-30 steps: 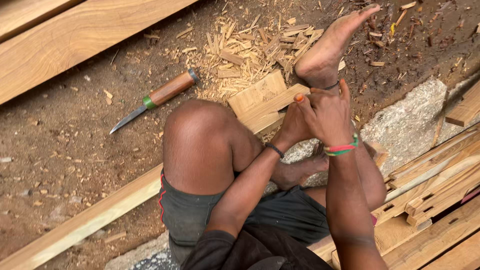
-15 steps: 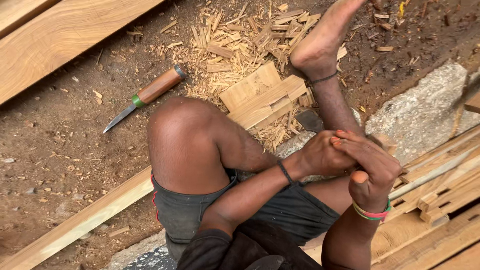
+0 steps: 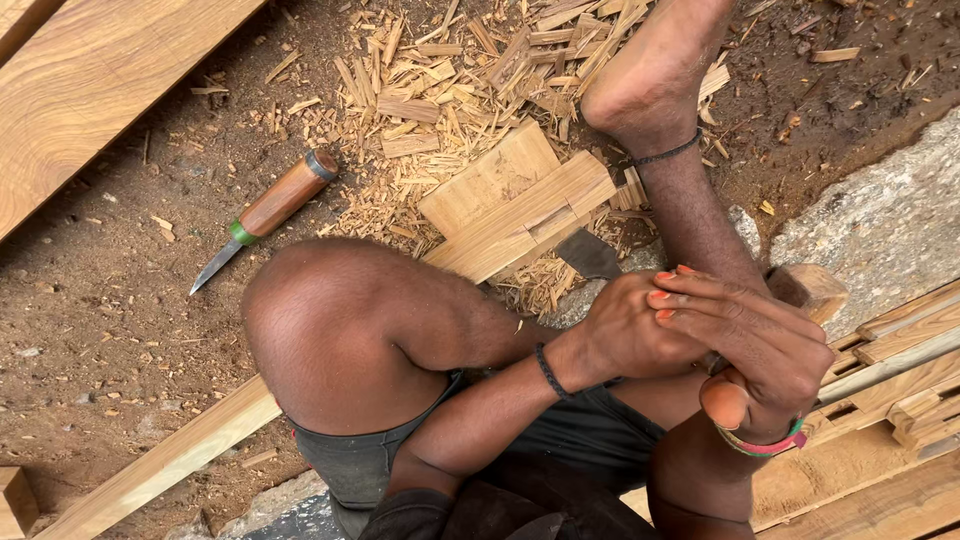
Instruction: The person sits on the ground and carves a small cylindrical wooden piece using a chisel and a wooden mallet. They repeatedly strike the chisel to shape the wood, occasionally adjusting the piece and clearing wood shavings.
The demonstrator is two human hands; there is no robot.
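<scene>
Both my hands have come down from near my raised foot to my shin; left hand (image 3: 625,335) and right hand (image 3: 750,345) are clasped together, holding no tool; chisel (image 3: 265,215) lies untouched on the dirt at ten o'clock, well apart; notched wood block (image 3: 515,205) rests among shavings (image 3: 440,70) at twelve.

My left hand (image 3: 625,335) has a thin black cord at the wrist, and my right hand (image 3: 750,345) has pink and green bangles and orange-painted nails. I wear dark grey shorts (image 3: 560,445), with a black thread (image 3: 665,153) round one bare ankle.
</scene>
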